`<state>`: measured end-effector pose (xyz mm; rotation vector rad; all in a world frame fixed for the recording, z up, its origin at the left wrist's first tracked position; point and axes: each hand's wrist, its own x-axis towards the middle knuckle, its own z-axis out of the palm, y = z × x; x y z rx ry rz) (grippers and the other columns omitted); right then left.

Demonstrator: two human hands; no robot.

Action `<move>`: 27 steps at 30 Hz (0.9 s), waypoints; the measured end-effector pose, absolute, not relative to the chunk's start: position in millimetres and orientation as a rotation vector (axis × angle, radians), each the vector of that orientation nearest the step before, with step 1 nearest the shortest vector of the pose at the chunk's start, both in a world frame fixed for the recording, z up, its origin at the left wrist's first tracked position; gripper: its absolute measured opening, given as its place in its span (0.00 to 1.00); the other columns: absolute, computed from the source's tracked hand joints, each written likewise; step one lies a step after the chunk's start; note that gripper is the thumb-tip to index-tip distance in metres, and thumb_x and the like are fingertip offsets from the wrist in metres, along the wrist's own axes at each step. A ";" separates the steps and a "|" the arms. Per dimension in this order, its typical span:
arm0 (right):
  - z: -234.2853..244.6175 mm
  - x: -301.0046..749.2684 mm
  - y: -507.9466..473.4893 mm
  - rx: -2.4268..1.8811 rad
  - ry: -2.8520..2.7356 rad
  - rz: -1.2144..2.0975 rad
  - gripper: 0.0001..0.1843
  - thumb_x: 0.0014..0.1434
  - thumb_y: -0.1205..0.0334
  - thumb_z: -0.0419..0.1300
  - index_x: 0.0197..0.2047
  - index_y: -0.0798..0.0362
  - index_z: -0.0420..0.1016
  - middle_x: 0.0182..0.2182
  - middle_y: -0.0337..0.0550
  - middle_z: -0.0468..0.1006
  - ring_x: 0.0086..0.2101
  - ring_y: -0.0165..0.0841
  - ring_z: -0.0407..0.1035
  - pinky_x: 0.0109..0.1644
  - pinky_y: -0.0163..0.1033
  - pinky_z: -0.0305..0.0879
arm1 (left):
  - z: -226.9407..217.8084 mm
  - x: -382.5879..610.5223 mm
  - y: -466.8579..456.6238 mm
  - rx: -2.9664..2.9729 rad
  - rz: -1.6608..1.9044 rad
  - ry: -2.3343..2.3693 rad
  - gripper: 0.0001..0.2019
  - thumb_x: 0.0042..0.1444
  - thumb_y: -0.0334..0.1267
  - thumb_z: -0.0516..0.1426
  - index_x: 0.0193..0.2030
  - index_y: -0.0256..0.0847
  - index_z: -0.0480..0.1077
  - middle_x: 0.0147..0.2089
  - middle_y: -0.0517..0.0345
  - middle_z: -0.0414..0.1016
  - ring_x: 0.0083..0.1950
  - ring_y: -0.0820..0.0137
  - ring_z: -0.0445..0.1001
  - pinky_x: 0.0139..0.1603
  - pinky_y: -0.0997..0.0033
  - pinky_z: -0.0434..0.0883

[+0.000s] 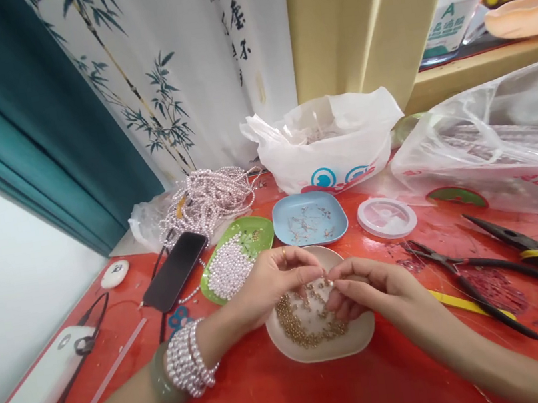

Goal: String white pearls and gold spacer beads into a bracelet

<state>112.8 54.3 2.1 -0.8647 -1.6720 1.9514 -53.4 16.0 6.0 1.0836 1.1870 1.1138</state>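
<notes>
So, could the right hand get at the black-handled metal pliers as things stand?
Likely yes: the black-handled pliers lie uncovered on the red table, nothing visibly in between, though the right hand is occupied over the rounded cream dish.

A homely craft corner; pearl strands [215, 199], black-handled pliers [452, 261], bead dish [324, 351]; bamboo-print curtain [209, 69].

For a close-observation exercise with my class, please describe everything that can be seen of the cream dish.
The cream dish is shallow, smooth and plastic-looking, with rounded corners and a raised rim. It sits upright on the red table, on the near side of the blue dish. Gold beads lie inside, thickest along its left and near sides. The left hand and right hand partly hide it; whether either touches it is unclear.
</notes>
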 end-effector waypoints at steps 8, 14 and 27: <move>8.6 112.5 53.8 -0.866 -1.728 1.925 0.10 0.50 0.55 0.56 0.26 0.53 0.70 0.22 0.39 0.75 0.24 0.29 0.70 0.30 0.35 0.68 | 20.1 -52.3 11.8 1.328 1.124 1.236 0.04 0.46 0.35 0.59 0.26 0.38 0.70 0.29 0.60 0.69 0.32 0.74 0.65 0.34 0.74 0.62; 4.6 114.2 55.0 -0.830 -1.712 1.855 0.11 0.53 0.57 0.55 0.24 0.53 0.69 0.22 0.40 0.75 0.23 0.28 0.69 0.29 0.33 0.66 | 21.2 -63.1 16.4 1.421 0.952 1.437 0.06 0.48 0.36 0.56 0.33 0.38 0.70 0.32 0.57 0.72 0.32 0.72 0.68 0.32 0.73 0.63; 2.7 115.9 57.8 -0.846 -1.665 1.777 0.11 0.54 0.57 0.54 0.24 0.53 0.67 0.21 0.39 0.74 0.22 0.27 0.68 0.28 0.33 0.64 | -0.8 -65.1 10.2 2.353 0.366 1.657 0.06 0.51 0.34 0.54 0.30 0.42 0.72 0.29 0.55 0.73 0.37 0.64 0.65 0.32 0.68 0.59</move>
